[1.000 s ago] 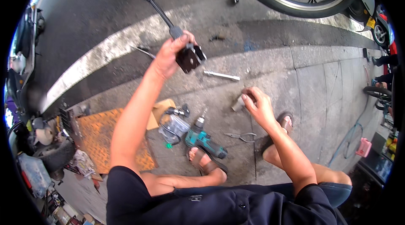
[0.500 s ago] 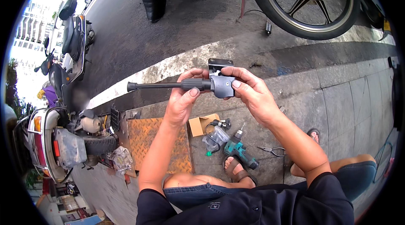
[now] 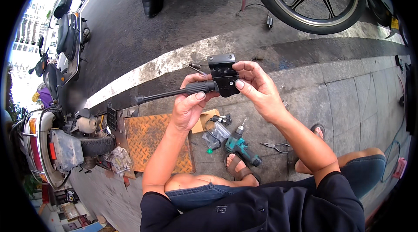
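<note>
Both hands hold up a black metal bracket [image 3: 224, 67] joined to a ribbed rod [image 3: 162, 95] with a flared foot end; together they look like a kickstand. My left hand [image 3: 187, 109] is closed around the ribbed part, thumb on the near side. With thumb and fingers, my right hand [image 3: 261, 95] grips the right edge of the bracket. The bracket's flat top plate has holes and tilts toward me. A thin silver pin-like piece [image 3: 195, 68] shows just beyond my left fingers; whether it joins the bracket cannot be made out.
Below my hands lie a teal cordless drill [image 3: 243, 151], pliers [image 3: 275, 147], an opened cardboard box [image 3: 204, 121] and a clear plastic bag [image 3: 217, 132]. A rusty checkered plate [image 3: 150, 138] is left of them. A motorcycle wheel [image 3: 300, 25] stands far right; scooters [image 3: 65, 145] stand left.
The bracket has been turned in my hands, so its top plate now shows more fully. The rod's foot end has dipped toward me. The whole view has shifted slightly.
</note>
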Action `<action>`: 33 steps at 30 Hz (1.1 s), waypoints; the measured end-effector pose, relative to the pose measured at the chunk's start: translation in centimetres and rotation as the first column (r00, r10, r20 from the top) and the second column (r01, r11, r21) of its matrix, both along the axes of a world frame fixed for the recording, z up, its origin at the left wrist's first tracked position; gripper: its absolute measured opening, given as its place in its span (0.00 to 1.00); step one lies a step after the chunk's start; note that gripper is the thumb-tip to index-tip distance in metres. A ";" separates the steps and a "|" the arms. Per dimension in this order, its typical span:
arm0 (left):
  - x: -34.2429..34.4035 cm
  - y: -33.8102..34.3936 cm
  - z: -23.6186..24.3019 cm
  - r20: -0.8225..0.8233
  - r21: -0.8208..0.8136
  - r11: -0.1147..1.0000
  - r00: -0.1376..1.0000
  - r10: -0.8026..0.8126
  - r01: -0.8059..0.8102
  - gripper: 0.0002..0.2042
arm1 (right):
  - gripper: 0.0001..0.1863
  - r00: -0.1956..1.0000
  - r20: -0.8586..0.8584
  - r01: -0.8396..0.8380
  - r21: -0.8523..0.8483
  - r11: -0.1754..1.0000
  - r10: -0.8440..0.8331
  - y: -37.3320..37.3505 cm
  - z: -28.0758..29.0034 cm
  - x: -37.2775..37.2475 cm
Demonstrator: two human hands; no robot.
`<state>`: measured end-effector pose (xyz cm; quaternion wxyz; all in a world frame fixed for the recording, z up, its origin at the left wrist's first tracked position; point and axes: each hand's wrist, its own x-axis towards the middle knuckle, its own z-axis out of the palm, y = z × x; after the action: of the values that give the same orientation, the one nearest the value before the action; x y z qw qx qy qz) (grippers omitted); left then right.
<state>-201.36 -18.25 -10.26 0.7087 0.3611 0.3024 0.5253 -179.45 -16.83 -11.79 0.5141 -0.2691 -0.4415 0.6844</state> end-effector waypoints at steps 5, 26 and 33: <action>0.8 -0.4 0.2 -0.033 -0.011 1.000 0.999 0.025 -0.025 0.21 | 0.22 0.999 -0.007 0.040 -0.005 0.999 -0.040 -0.4 -0.5 0.1; 1.9 -1.4 -0.3 -0.098 -0.049 0.998 0.994 0.045 -0.050 0.19 | 0.19 0.998 0.021 0.062 -0.139 0.988 -0.060 -1.3 -0.6 0.7; 2.3 -1.6 -1.1 -0.056 -0.068 0.996 0.997 0.047 -0.051 0.20 | 0.19 0.996 0.045 0.073 -0.054 0.996 -0.071 -1.6 -1.2 0.9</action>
<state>-199.07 -19.84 -11.38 0.6990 0.3429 0.3484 0.5219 -178.57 -18.39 -13.00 0.5212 -0.3137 -0.4234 0.6714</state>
